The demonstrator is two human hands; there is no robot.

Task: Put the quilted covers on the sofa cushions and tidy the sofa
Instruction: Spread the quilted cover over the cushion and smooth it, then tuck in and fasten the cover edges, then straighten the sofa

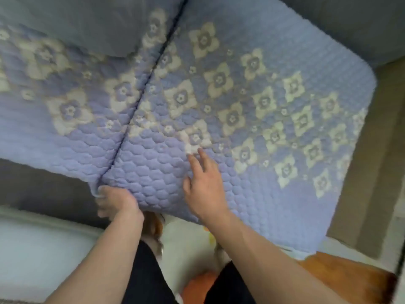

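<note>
Two lilac quilted covers with cream flower patterns lie on the sofa seat cushions. The right cover [252, 102] spreads over the right cushion, and the left cover [65, 106] over the left one, with a dark seam between them. My left hand [114, 200] grips the front corner of the right cover at the seam, fingers curled round the edge. My right hand [203, 183] rests flat on the right cover near its front, fingers straight and spread.
A grey back cushion [76, 20] leans at the upper left, another grey cushion [350, 20] at the upper right. The sofa's dark grey front [43, 183] shows below the left cover. A beige armrest [372, 150] stands at the right. Floor and my legs are below.
</note>
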